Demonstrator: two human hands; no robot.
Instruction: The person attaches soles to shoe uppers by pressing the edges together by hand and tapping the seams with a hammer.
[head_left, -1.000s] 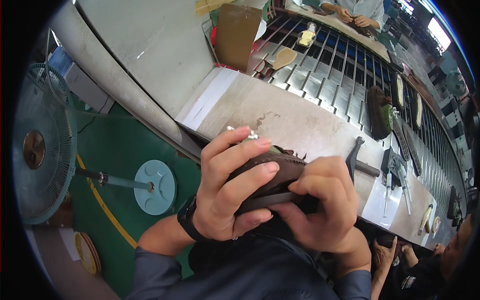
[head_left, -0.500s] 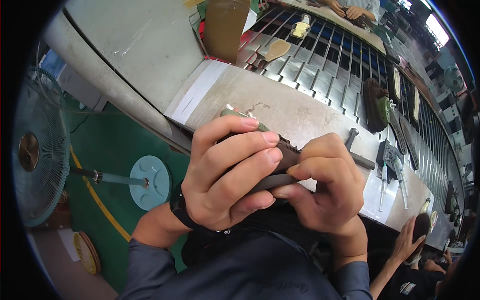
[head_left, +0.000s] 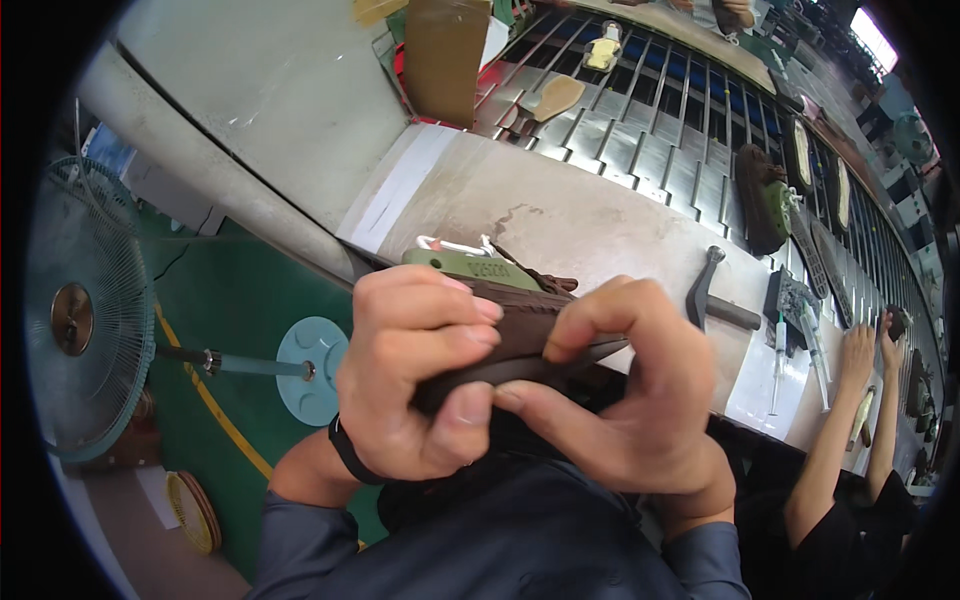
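Note:
A dark brown leather shoe [head_left: 525, 325] is held in front of my body, with a green shoe last [head_left: 460, 264] inside it and white string at the last's end. My left hand [head_left: 405, 365] wraps its fingers over the upper, the thumb underneath near the dark sole. With thumb and bent forefinger, my right hand [head_left: 640, 385] pinches the shoe along the sole edge. Brown laces show beyond the fingers. Much of the sole is hidden by both hands. Right of the shoe, a hammer [head_left: 708, 290] lies on the bench.
Beyond the bench [head_left: 580, 205] runs a slatted metal conveyor [head_left: 690, 140] carrying another brown shoe [head_left: 760, 205] and soles. Two syringe-like tubes [head_left: 778, 365] lie at the right, where a co-worker's hand [head_left: 858, 355] reaches in. A fan [head_left: 75, 310] stands at the left.
The shoe has been tilted and shifted left, showing more of the green last and string. My right thumb has slid left beneath the sole edge. The co-worker's hands have moved farther over the bench.

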